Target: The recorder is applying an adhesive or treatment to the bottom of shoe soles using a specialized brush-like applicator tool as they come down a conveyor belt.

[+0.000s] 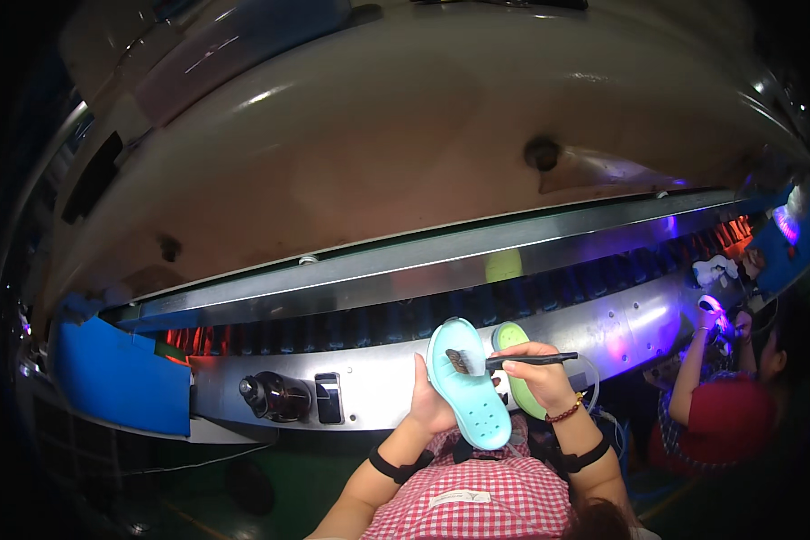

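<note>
My left hand (429,402) is closed on the edge of a light blue shoe sole (477,400), which is tilted upright in front of my apron. Several small holes show at the sole's near end. A brush (531,359) with a black handle is pinched in my right hand (544,377). Its dark bristles touch the face of the sole, towards the far end. Just to the right, partly behind my right hand, a light green sole (513,337) lies on the metal ledge (567,331).
A dark bottle (279,397) and a phone (329,398) sit on the ledge to the left. Beyond runs a dark roller conveyor (369,337) carrying a yellow-green piece (504,265), under a large metal hood (378,171). A co-worker in red (729,418) works at the right under purple light.
</note>
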Demonstrator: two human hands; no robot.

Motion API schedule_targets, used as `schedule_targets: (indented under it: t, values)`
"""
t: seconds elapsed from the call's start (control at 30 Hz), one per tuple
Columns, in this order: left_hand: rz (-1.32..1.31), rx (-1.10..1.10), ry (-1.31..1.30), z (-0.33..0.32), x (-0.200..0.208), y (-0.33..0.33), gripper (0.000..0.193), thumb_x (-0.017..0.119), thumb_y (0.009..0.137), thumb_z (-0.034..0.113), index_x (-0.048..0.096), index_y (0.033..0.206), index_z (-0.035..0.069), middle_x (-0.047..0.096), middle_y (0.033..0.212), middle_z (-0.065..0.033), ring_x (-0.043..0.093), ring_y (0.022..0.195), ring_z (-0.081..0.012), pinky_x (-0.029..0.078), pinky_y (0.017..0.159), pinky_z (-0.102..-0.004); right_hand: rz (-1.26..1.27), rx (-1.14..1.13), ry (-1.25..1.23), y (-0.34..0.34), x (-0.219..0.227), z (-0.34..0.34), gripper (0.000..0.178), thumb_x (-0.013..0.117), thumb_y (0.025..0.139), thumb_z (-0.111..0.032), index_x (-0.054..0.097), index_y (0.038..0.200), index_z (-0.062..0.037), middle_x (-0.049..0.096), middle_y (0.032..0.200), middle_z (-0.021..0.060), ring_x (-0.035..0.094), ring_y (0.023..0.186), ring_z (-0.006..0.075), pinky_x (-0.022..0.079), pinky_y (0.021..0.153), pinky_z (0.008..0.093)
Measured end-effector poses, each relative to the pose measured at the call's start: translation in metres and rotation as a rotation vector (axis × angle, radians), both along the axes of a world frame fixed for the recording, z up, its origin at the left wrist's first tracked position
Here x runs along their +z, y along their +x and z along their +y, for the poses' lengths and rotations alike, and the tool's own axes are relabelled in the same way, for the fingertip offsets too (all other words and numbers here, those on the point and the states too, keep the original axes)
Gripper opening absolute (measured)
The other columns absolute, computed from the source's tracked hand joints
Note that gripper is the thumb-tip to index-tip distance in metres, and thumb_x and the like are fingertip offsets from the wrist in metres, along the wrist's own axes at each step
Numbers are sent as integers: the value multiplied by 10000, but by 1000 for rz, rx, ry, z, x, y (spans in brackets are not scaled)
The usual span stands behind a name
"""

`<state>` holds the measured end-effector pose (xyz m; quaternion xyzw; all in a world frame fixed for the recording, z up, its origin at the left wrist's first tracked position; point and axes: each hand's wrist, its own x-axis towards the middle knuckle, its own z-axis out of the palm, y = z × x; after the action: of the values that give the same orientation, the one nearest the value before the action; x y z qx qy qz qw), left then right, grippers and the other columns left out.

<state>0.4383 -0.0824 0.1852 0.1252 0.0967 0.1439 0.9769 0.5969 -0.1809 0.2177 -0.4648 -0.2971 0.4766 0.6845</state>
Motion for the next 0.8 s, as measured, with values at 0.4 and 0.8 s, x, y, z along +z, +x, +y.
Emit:
schedule_targets:
  t: [0.4, 0.8]
  values:
    - [238, 320, 53, -9, -11, 20, 696, 194, 834, 642, 435, 1215, 111, 487, 1189, -106, 470, 1093, -274, 353, 958, -404, -1019, -52, 242, -26, 34, 28, 174, 650, 700, -52, 638, 868, -7, 646, 833, 130, 626, 753, 254, 483, 701, 316]
    - [67, 184, 23, -4, 19, 5, 790, 148, 818, 678, 409, 1242, 65, 522, 1136, -162, 530, 1003, -346, 428, 879, -477, -485, 104, -6, -3, 68, 9, 185, 655, 736, -58, 654, 912, -2, 654, 825, 124, 613, 754, 119, 484, 664, 234]
